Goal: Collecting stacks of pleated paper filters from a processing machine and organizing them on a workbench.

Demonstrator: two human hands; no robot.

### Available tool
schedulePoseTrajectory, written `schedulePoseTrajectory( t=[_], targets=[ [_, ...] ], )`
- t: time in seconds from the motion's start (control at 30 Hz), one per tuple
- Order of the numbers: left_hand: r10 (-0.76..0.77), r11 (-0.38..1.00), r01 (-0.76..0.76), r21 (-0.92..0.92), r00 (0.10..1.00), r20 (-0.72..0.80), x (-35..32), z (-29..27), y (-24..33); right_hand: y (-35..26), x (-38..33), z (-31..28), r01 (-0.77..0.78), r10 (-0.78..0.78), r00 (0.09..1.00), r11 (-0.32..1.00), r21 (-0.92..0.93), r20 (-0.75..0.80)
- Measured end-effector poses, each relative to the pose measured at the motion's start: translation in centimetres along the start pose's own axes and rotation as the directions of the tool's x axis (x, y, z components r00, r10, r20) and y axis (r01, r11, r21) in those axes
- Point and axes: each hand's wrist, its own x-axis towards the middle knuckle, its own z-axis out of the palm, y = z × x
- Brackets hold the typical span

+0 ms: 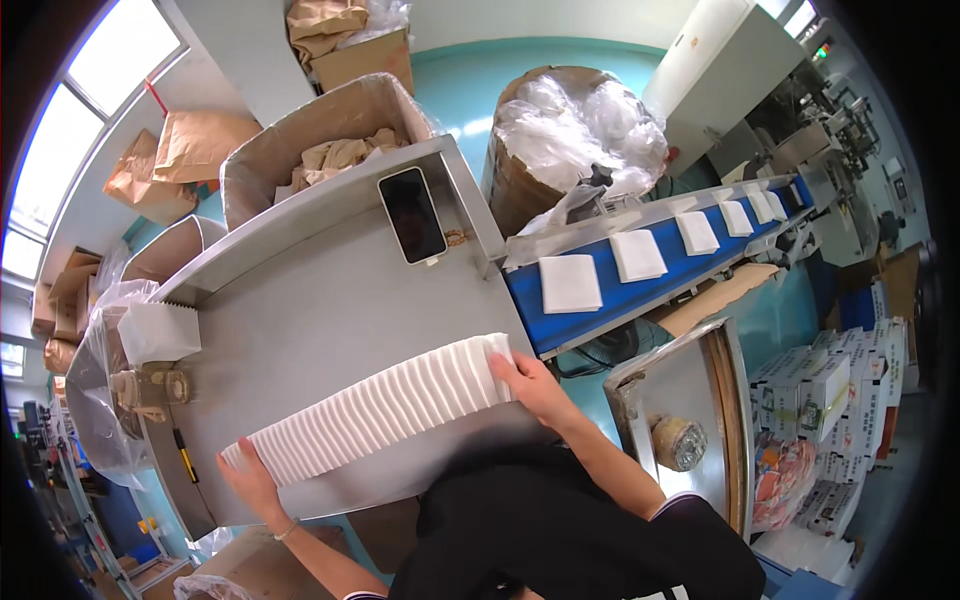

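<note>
A long row of white folded napkins point(375, 408) lies slantwise across the steel table, standing on edge and packed close like a fan. My left hand point(253, 484) presses against its near left end, thumb on top. At the other end, my right hand point(532, 384) grips the last napkins, with the thumb over their upper edge and some fingers hidden. The row is held between my two hands. Beside my right hand, a blue conveyor belt point(527, 312) carries several white folded napkins point(571, 284) spaced along it.
The steel table point(330, 290) has raised rims. On it are a phone point(413, 215), a stack of white napkins point(160, 333), a roll of tape point(177, 385) and a yellow-black cutter point(185, 457). Cartons point(240, 170) stand beyond; a side tray point(640, 420) holds another tape roll point(680, 443).
</note>
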Motion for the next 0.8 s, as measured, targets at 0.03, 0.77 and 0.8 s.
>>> schedulePoseTrajectory(
  t=[0.03,0.77,0.8],
  targets=[
    [-0.001,1.000,0.001,-0.003,1.000,-0.004,0.0,0.2,-0.1,0.0,-0.4,-0.9,0.003,-0.003,1.000,1.000,-0.001,0.003],
    [0.068,0.998,-0.067,0.014,0.997,-0.045,-1.1,0.6,1.3,-0.6,-0.6,-2.4,-0.041,0.172,0.953,0.888,0.458,-0.248],
    [0.067,0.998,-0.067,0.003,0.997,-0.041,-1.2,0.6,1.5,-0.7,-0.2,-3.1,-0.049,0.136,0.972,0.915,0.399,-0.193]
  ],
)
